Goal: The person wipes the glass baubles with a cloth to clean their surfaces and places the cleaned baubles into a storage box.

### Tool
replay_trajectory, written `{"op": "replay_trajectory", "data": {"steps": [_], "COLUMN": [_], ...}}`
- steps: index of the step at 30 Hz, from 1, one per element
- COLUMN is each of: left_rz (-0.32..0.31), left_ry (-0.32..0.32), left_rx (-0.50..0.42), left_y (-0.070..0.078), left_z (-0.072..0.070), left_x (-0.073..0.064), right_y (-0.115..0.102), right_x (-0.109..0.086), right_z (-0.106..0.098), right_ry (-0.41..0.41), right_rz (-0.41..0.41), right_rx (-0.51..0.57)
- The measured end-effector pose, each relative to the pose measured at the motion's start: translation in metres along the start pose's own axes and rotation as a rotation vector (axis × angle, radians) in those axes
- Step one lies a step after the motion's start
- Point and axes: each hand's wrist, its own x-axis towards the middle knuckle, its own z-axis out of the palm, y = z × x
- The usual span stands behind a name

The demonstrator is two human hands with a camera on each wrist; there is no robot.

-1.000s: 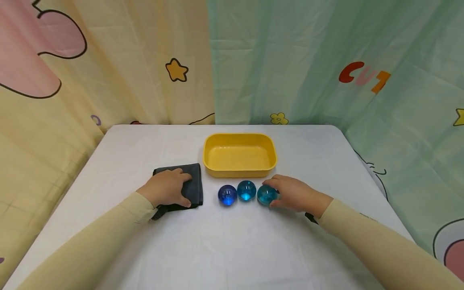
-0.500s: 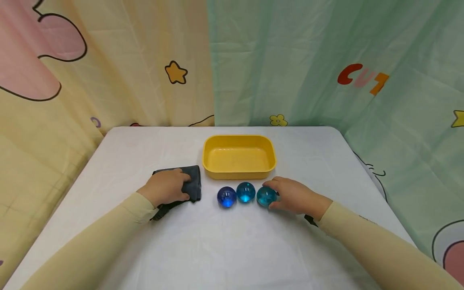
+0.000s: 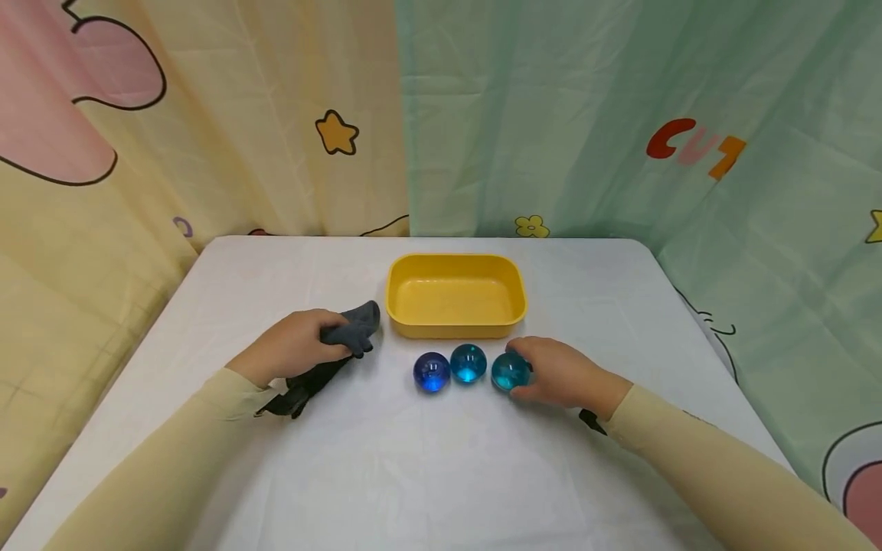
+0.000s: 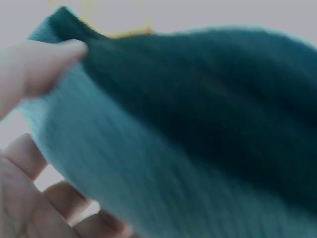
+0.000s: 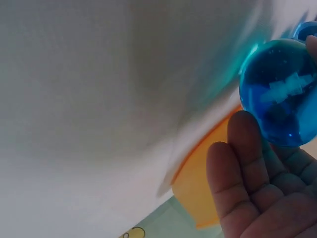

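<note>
My left hand (image 3: 299,348) pinches a folded dark grey cloth (image 3: 357,325) between thumb and fingers, on the left of the table. Up close in the left wrist view the cloth (image 4: 148,163) is bunched and slightly blurred, the thumb lying on its upper side and the fingers under it. With thumb and fingertips, my right hand (image 3: 561,371) holds a clear teal ball (image 3: 511,371) at its right side. A see-through shape shows inside this ball (image 5: 280,94) in the right wrist view. To its left sit another teal ball (image 3: 468,363) and a deep blue ball (image 3: 431,372).
Just behind the balls stands a yellow rectangular tub (image 3: 455,327) with nothing in it. A white cloth covers the table (image 3: 441,474). Printed curtains (image 3: 537,115) hang behind the table and at both sides.
The left hand has gathered the grey cloth from lying flat into a bunched fold and drawn back slightly left. The right hand's teal ball has shifted a little right, away from the middle ball.
</note>
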Motion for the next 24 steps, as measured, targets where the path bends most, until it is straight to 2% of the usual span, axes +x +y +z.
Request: {"op": "replay_trajectory", "data": {"steps": [5, 8, 11, 13, 16, 21, 24], "left_rz": [0.046, 0.142, 0.254, 0.323, 0.402, 0.46, 0.484], "left_ry": [0.093, 0.155, 0.172, 0.163, 0.137, 0.086, 0.006], "left_rx": [-0.281, -0.457, -0.615, -0.685, -0.744, -0.775, -0.831], "left_y": [-0.006, 0.0, 0.016, 0.03, 0.052, 0.077, 0.085], "left_z": [-0.009, -0.01, -0.007, -0.003, 0.005, 0.019, 0.025], "left_x": [-0.016, -0.023, -0.023, -0.02, -0.014, -0.004, -0.001], "right_y": [0.005, 0.0, -0.013, -0.024, -0.042, -0.067, -0.075], "right_x": [-0.007, -0.014, -0.018, -0.018, -0.013, -0.001, 0.004], "right_z": [-0.001, -0.01, -0.023, -0.03, -0.038, -0.044, -0.044], "right_ry": [0.061, 0.132, 0.212, 0.258, 0.305, 0.351, 0.375], "right_rz": [-0.026, -0.094, -0.194, -0.244, -0.292, -0.35, -0.379], "right_rx": [0.055, 0.101, 0.14, 0.155, 0.18, 0.263, 0.294]}}
